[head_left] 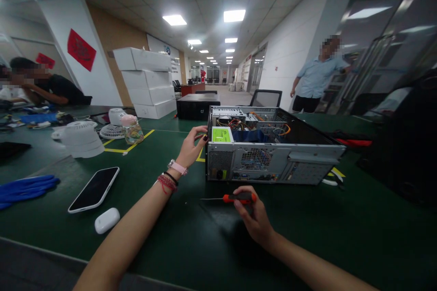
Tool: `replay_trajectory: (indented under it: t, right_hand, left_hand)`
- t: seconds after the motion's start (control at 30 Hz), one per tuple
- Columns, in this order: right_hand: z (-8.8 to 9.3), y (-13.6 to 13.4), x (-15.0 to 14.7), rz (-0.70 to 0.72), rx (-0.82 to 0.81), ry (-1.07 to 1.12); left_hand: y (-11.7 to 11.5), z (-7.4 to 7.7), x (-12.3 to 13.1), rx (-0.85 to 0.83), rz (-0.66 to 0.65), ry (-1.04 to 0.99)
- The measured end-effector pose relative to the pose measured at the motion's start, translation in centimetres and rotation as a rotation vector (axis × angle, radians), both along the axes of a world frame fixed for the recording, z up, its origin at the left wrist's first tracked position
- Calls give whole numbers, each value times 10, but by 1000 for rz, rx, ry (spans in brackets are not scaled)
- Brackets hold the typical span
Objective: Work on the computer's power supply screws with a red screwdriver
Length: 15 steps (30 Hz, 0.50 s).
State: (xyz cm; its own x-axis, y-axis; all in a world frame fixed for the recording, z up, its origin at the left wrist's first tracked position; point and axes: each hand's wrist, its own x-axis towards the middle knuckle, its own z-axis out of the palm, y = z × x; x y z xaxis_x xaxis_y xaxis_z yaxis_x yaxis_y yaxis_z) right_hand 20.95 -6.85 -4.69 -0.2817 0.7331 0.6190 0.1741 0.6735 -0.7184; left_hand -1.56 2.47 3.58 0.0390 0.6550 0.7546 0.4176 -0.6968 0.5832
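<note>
A desktop computer case point(266, 161) lies on the green table, its top side uncovered and its vented back panel facing me. Inside it I see wires and a power supply with a bright green label point(222, 134). My left hand point(191, 146) rests against the case's left side, fingers stretched out and a little apart. In front of the case, my right hand point(254, 218) grips a screwdriver point(241, 198) with a red and black handle. The thin shaft points left, just above the tabletop, and touches nothing that I can see.
Left of my arm lie a phone point(94, 189), a white earbud case point(107, 220) and blue gloves point(27, 188). Beyond them are a glass jar point(132, 132) and small fans point(114, 132). White boxes point(146, 84) are stacked behind. One person point(317, 77) stands at right; others sit at left.
</note>
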Motion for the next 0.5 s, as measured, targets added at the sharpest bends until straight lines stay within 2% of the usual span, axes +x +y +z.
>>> replay_trajectory:
  t: [0.07, 0.13, 0.17, 0.23, 0.3, 0.4, 0.5]
  right_hand:
    - [-2, -1, 4, -17, -50, 29]
    - [-4, -2, 5, -28, -108, 70]
    - [-4, -2, 5, -28, -131, 85]
    - [-2, -3, 3, -19, -152, 98]
    - [0, -4, 1, -8, -146, 100]
    - [1, -4, 1, -2, -131, 107]
    - [0, -5, 4, 11, -136, 115]
  left_hand:
    - [-20, -1, -5, 61, 205, 84]
    - [-45, -6, -12, -5, 383, 366]
    - [-58, -9, -15, -81, 415, 549]
    - [-81, -18, -20, -297, 424, 866]
    - [-97, -27, -23, -480, 405, 1081]
    - [-107, -39, -20, -598, 379, 1195]
    - [-111, -42, -14, -648, 377, 1234]
